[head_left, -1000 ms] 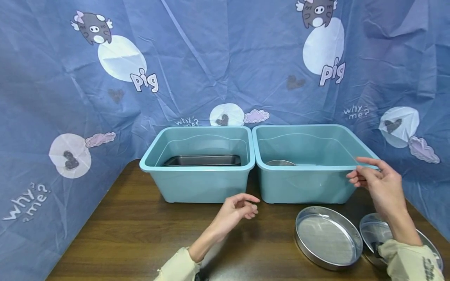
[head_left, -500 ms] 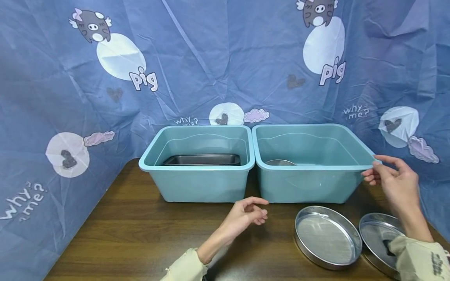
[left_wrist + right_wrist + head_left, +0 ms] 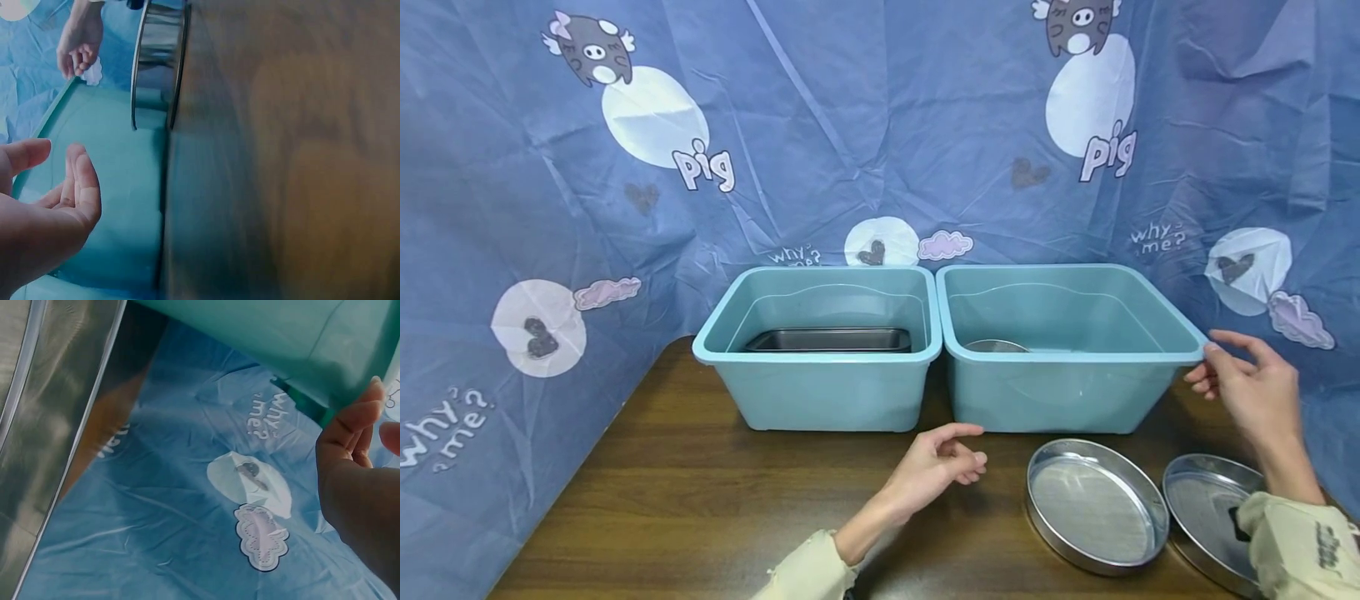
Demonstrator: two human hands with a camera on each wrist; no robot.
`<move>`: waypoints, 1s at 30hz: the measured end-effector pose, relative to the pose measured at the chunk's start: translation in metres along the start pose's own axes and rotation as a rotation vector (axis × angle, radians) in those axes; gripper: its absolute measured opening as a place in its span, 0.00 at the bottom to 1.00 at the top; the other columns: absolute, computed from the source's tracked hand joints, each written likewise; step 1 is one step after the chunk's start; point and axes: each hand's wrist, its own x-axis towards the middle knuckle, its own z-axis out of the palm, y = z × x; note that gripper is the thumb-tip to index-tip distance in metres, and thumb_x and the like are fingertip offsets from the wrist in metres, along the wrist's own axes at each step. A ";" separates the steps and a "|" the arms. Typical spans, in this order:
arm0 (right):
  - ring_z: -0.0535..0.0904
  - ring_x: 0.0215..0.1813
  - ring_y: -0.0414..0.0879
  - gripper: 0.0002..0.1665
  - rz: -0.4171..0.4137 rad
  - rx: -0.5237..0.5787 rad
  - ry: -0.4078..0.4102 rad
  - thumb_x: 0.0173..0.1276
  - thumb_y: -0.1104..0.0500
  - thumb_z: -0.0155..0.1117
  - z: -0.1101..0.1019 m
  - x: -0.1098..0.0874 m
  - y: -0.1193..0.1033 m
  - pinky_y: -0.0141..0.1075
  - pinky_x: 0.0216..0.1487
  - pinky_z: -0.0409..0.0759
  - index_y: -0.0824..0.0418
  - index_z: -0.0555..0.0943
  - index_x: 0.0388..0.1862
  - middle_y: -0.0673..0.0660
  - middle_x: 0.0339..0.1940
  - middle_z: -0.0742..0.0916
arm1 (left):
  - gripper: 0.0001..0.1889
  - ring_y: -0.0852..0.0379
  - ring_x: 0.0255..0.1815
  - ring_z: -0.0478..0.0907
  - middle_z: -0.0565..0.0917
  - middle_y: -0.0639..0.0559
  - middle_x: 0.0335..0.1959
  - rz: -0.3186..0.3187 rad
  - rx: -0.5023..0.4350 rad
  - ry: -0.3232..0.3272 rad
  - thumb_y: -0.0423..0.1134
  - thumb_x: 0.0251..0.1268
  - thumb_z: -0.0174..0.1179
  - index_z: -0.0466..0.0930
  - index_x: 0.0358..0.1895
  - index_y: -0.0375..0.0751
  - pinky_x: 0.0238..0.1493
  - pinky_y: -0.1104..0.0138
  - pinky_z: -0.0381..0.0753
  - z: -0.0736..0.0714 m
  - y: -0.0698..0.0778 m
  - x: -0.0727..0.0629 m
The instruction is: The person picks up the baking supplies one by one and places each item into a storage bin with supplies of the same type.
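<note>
In the head view my left hand (image 3: 931, 468) hovers over the table before the right teal plastic bin (image 3: 1060, 392), fingers loosely bent and holding nothing. My right hand (image 3: 1258, 387) is at that bin's front right corner, fingertips close to the rim; the right wrist view shows a gap between thumb and fingers (image 3: 353, 428). Whether it touches the rim is unclear. A round metal sieve (image 3: 1097, 504) lies on the table, and a second round metal sieve (image 3: 1206, 508) beside it is partly covered by the right sleeve.
A left teal bin (image 3: 827, 396) stands against the right one, with a dark rectangular baking pan (image 3: 835, 339) inside. A round metal rim (image 3: 996, 346) shows inside the right bin. Behind the wooden table (image 3: 700, 500) hangs a blue printed cloth (image 3: 805, 142).
My right hand has moved right, from over the right bin's front rim to its corner. My left hand has drifted right and slightly down. Bins and sieves stay put.
</note>
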 end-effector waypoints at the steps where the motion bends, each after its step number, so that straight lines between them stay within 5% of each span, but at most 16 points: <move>1: 0.81 0.17 0.34 0.14 0.001 -0.013 -0.010 0.79 0.64 0.56 -0.001 0.001 0.001 0.23 0.20 0.77 0.41 0.76 0.46 0.43 0.17 0.86 | 0.20 0.47 0.38 0.86 0.88 0.42 0.36 0.006 0.014 0.001 0.29 0.69 0.64 0.79 0.63 0.30 0.40 0.69 0.85 0.001 -0.001 0.000; 9: 0.81 0.16 0.34 0.16 0.003 -0.020 -0.051 0.80 0.62 0.55 -0.004 0.007 0.005 0.23 0.19 0.76 0.37 0.76 0.45 0.43 0.17 0.86 | 0.21 0.58 0.32 0.82 0.88 0.46 0.34 0.015 0.071 -0.005 0.31 0.69 0.66 0.79 0.64 0.30 0.37 0.73 0.82 0.012 -0.007 0.005; 17: 0.80 0.14 0.34 0.17 0.023 0.006 -0.034 0.81 0.62 0.56 -0.006 0.012 0.006 0.24 0.16 0.76 0.35 0.79 0.42 0.44 0.15 0.85 | 0.25 0.62 0.29 0.80 0.88 0.36 0.34 0.013 0.109 -0.004 0.33 0.69 0.67 0.76 0.67 0.27 0.37 0.74 0.81 0.023 -0.017 0.009; 25: 0.80 0.16 0.34 0.11 0.057 -0.008 -0.061 0.81 0.61 0.57 -0.006 0.015 0.008 0.25 0.17 0.77 0.53 0.80 0.56 0.45 0.15 0.85 | 0.25 0.64 0.28 0.81 0.89 0.45 0.32 -0.011 0.097 -0.052 0.33 0.70 0.66 0.76 0.67 0.27 0.36 0.71 0.84 0.034 -0.022 0.012; 30: 0.80 0.16 0.35 0.11 0.065 -0.002 -0.067 0.81 0.61 0.57 -0.004 0.015 0.008 0.25 0.17 0.77 0.55 0.79 0.57 0.45 0.16 0.85 | 0.24 0.62 0.27 0.83 0.89 0.46 0.29 -0.015 0.117 -0.082 0.32 0.70 0.66 0.76 0.66 0.26 0.33 0.71 0.85 0.038 -0.024 0.012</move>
